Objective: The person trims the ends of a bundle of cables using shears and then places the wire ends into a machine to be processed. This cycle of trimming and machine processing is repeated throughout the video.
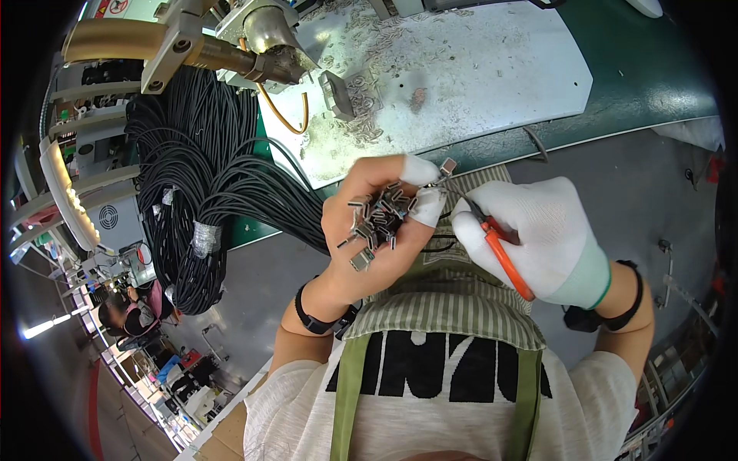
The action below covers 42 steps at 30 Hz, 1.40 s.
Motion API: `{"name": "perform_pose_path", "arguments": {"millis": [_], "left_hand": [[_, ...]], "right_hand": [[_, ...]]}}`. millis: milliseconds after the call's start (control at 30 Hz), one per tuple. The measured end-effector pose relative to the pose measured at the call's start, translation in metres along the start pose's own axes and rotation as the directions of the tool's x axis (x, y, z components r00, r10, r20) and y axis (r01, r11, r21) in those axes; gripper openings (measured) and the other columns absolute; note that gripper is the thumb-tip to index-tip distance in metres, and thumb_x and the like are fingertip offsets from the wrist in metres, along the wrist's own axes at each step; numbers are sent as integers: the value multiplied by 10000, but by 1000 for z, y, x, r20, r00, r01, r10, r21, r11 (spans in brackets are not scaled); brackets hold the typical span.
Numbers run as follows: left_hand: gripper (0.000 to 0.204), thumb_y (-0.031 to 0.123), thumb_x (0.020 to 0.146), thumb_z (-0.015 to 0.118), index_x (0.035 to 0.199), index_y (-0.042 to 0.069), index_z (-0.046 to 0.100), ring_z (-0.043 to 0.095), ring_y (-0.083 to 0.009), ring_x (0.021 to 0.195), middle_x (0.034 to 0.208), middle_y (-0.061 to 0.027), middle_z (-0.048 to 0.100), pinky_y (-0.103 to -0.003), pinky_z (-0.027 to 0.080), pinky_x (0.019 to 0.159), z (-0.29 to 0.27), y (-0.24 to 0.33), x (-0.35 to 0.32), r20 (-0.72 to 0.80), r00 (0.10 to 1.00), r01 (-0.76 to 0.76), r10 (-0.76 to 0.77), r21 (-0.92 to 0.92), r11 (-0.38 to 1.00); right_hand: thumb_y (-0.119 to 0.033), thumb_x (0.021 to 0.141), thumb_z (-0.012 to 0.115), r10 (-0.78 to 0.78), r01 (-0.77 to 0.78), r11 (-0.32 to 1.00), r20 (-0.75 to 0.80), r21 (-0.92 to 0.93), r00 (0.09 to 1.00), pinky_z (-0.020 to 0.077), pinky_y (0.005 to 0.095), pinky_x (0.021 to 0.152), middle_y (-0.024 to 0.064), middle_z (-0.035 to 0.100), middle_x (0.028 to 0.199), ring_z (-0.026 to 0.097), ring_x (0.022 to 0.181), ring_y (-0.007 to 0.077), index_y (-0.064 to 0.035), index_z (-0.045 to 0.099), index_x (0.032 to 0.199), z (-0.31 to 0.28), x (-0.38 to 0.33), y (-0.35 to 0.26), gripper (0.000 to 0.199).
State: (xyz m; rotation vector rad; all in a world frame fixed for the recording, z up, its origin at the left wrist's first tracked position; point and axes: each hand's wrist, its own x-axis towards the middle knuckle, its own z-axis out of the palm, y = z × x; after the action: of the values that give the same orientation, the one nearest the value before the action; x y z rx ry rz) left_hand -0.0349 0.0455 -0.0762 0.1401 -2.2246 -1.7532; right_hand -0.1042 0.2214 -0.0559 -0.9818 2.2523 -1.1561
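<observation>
My left hand (336, 227), with white covers on its thumb and forefinger, is closed around a bunch of black cables (269, 201). Their metal plug ends (382, 217) stick up from the palm. Between the covered tips it pinches one cable end, whose metal connector (447, 166) points away from me. In a white knit glove, my right hand (550, 238) grips pliers with orange-red handles (507, 265). The pliers' dark jaws reach toward that pinched connector; whether they touch it I cannot tell.
A white plate (492, 69) littered with small metal bits lies on the green bench (630, 84). Above it at left stands a machine head with a brass-coloured nozzle (277, 65). Tied cable coils (181, 253) hang over the bench's left side. A seated person (138, 316) is far left.
</observation>
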Motion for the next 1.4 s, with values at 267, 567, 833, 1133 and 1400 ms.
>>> {"name": "perform_pose_path", "arguments": {"millis": [267,567,833,1133,1400], "left_hand": [[189,-17,776,671,930,-3,563,536,-27,690,781,-4,610,-178,439,621,-10,-2,5,83,996,5,6,-127,992],[189,-10,764,689,901,-9,560,529,-27,677,774,-5,601,-168,431,598,-15,3,4,99,988,104,-115,111,988],[183,8,760,683,903,2,569,502,-52,576,703,-3,568,-197,389,500,-32,-7,10,280,811,583,-513,-446,679],[147,-2,775,660,888,11,567,464,-81,536,683,-8,536,-247,381,491,-67,-30,16,118,799,577,-590,-424,698],[115,45,802,645,878,10,566,447,-97,543,642,3,492,-261,397,533,-91,-54,72,161,871,471,-465,-544,694]], "right_hand": [[-102,751,670,-25,51,990,-186,132,982,401,307,455,86,524,582,520,464,242,-33,606,763,27,1,-2,95],[-101,760,665,-234,114,939,-355,-326,905,396,296,469,84,519,572,494,466,226,-35,621,807,32,13,0,92],[-123,808,628,234,-410,671,348,618,908,384,285,458,57,490,538,481,440,191,-35,626,824,26,19,-3,90],[-183,874,565,-61,71,992,-102,106,993,374,259,451,1,475,537,480,475,60,-20,612,843,47,49,5,173],[-221,879,570,-389,403,908,-132,113,912,390,236,429,25,540,558,507,454,86,-2,587,788,35,143,32,238]]}}
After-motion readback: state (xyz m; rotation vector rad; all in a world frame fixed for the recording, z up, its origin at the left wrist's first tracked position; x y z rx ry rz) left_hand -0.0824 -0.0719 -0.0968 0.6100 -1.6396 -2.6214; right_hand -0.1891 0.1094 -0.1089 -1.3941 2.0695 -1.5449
